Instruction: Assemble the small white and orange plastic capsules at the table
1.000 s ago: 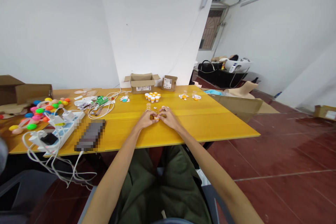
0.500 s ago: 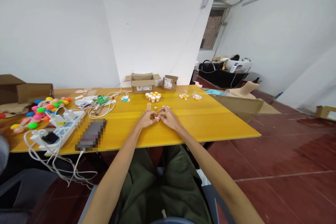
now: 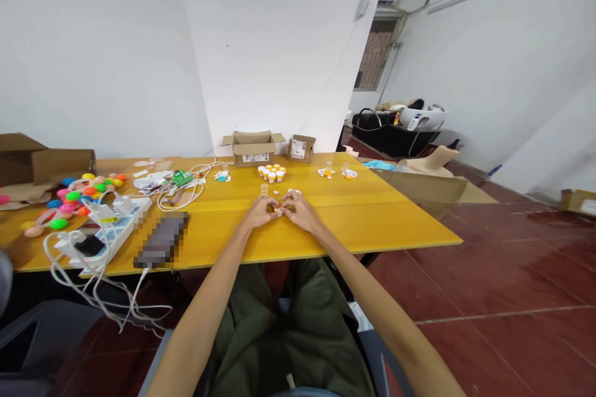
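Note:
My left hand and my right hand meet just above the near middle of the yellow table. Both have their fingers pinched around a small white and orange piece, too small to name. A clear little cup stands just beyond my left hand. Past my fingertips lies a tiny white piece. Some white pieces show behind my right hand, partly hidden by it. Farther back, several white and orange capped containers stand in a cluster.
Two cardboard boxes, an open one and a smaller one, stand at the back. Small parts lie in piles at right and left. Leftward are a phone, a power strip, cables and coloured balls.
My hands stay in nearly the same place. My fingers have shifted slightly around the small piece, and more orange shows on it now.

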{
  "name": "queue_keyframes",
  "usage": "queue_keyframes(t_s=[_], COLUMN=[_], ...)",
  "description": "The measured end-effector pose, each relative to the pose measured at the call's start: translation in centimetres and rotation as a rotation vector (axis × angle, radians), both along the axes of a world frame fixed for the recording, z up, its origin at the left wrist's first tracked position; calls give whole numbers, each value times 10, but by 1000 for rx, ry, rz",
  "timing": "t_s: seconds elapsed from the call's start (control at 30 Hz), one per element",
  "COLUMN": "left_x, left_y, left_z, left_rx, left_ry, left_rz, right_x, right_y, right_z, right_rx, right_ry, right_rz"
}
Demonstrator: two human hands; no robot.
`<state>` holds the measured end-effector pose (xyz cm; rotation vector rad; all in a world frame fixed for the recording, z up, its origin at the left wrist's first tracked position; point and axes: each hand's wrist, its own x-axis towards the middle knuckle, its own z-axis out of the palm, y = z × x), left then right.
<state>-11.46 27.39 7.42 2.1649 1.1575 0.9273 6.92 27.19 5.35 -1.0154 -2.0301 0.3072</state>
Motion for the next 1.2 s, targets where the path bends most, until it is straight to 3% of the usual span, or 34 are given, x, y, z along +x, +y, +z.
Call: queue_keyframes(t_s=[0.77, 1.2], left_x=[-1, -1], left_y=[3, 5], left_z=[-4, -7], left_rx=[0, 35], left_ry=[0, 21], left_rz=[20, 79], right_x=[0, 8], right_y=[6, 14], right_z=[-8, -11], right_rx=[12, 79], right_ry=[17, 72], right_rz=[0, -143])
